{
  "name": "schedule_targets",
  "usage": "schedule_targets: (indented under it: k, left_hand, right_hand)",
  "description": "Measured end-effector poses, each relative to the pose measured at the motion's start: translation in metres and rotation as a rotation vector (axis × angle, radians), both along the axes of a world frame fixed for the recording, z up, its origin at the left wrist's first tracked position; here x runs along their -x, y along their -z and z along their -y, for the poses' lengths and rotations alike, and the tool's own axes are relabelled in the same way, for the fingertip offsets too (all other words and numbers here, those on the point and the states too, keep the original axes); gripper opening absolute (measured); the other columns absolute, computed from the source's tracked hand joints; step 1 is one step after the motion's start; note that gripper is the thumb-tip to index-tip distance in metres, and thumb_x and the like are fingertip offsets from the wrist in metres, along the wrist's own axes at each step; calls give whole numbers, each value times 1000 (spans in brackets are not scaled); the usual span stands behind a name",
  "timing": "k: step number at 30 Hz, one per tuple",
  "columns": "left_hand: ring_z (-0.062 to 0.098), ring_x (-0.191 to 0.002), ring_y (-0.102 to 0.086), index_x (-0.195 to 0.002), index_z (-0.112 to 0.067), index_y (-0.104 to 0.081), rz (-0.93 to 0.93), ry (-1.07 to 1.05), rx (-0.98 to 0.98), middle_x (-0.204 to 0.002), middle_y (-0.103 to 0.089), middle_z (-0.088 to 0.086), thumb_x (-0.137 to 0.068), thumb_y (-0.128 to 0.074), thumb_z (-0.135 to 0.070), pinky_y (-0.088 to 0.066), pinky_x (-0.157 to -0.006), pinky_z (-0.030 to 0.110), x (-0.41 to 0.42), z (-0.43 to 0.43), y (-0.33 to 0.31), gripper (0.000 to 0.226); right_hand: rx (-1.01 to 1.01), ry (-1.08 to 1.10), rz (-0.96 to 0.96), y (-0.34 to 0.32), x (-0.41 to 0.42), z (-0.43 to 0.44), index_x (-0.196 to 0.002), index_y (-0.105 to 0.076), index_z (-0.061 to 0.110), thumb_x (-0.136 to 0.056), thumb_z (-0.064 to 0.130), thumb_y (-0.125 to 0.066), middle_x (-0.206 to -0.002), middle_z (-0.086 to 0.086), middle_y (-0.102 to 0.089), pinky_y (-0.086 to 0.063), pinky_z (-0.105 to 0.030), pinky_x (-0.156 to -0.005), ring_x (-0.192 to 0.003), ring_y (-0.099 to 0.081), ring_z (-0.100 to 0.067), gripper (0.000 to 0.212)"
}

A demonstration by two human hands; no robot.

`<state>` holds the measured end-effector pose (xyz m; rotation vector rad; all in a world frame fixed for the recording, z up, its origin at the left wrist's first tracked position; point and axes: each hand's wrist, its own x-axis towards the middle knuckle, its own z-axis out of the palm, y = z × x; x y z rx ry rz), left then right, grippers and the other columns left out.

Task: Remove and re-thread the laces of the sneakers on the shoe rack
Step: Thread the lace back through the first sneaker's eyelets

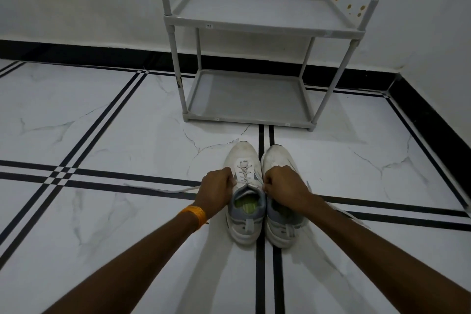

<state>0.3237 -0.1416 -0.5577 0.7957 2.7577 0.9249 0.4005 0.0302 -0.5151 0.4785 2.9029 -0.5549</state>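
Two white-and-grey sneakers stand side by side on the floor, toes pointing away from me. The left sneaker (246, 194) has its white lace (244, 172) criss-crossed through the eyelets. My left hand (216, 187) is closed on one lace end at the shoe's left side; the loose end (158, 188) trails left across the floor. My right hand (283, 186) is closed on the other lace end, and it covers the tongue area of the right sneaker (279, 158). An orange band is on my left wrist.
A grey two-tier shoe rack (257, 24) stands against the wall ahead with nothing on either shelf. The floor is white marble tile with black stripes (102, 122). A black skirting runs along the wall and a corner lies at the right.
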Motion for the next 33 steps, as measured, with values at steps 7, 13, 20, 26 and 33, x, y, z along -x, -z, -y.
schedule_targets:
  k: [7,13,20,26,33]
  left_hand:
    - [20,-64,-52,-80,-9,-58,1,-11,-95,-70,-60,3,-95,-56,-27,-38,-59,28,-8,6,9,23]
    - [23,-68,-59,-83,-10,-59,56,17,-139,-76,-66,8,-95,-57,-27,-54,-67,39,-5,8,9,21]
    - [19,-68,-68,-91,-16,-60,172,40,-151,-82,-71,7,-94,-58,-33,-60,-71,32,0,18,10,17]
    - [19,-76,-64,-78,-14,-71,98,-1,-5,-81,-73,2,-90,-58,-43,-54,-70,32,20,24,-2,34]
    - [25,-102,-66,-101,-7,-71,774,-114,-708,-108,-72,11,-98,-52,-29,-54,-90,36,4,2,-27,29]
  right_hand:
    - [747,4,-19,-31,10,2,-80,-76,9,-83,26,-74,-91,-5,-76,-53,-21,-76,-89,-69,-14,17]
    - [1186,279,-182,3,17,14,-103,-74,7,-84,8,-71,-103,-10,-76,-55,-29,-82,-102,-70,-24,19]
    - [926,290,-327,15,22,19,-102,-75,6,-80,14,-78,-84,-10,-78,-60,-31,-81,-77,-76,-20,24]
    - [932,303,-330,16,21,17,-107,-73,7,-85,11,-72,-83,-9,-77,-57,-22,-67,-70,-73,-10,22]
    - [1081,287,-198,8,20,5,-116,-67,10,-86,6,-71,-97,-16,-75,-61,-30,-69,-85,-74,-28,31]
